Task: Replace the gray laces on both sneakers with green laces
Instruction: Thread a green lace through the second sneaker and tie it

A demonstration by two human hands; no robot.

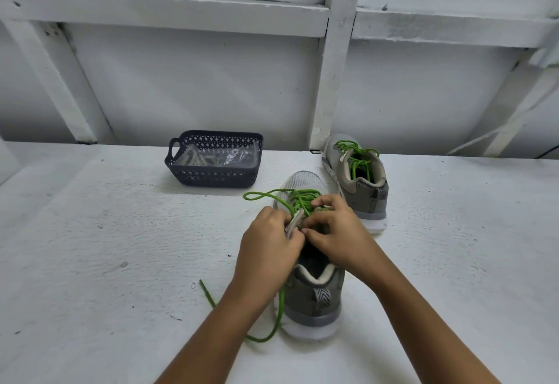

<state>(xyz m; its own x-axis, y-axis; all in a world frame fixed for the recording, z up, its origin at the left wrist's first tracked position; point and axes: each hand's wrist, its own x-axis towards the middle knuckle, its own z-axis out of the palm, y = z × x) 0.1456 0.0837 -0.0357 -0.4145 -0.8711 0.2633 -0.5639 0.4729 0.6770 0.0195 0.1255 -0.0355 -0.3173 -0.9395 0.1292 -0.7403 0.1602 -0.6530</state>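
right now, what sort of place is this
Probably a plain workshop or storage room: a rough white-painted work surface, a white wall braced with painted wooden beams, and a dark perforated plastic basket.

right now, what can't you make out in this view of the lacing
Head view: top eyelets of the near sneaker, and how far its green lace is threaded, covered by the left hand and right hand.
Head view: contents of the basket, pale strands blurred behind clear plastic; gray laces or not, unclear.
Head view: far sneaker lace ends, dropping into its opening; tied or not, unclear.
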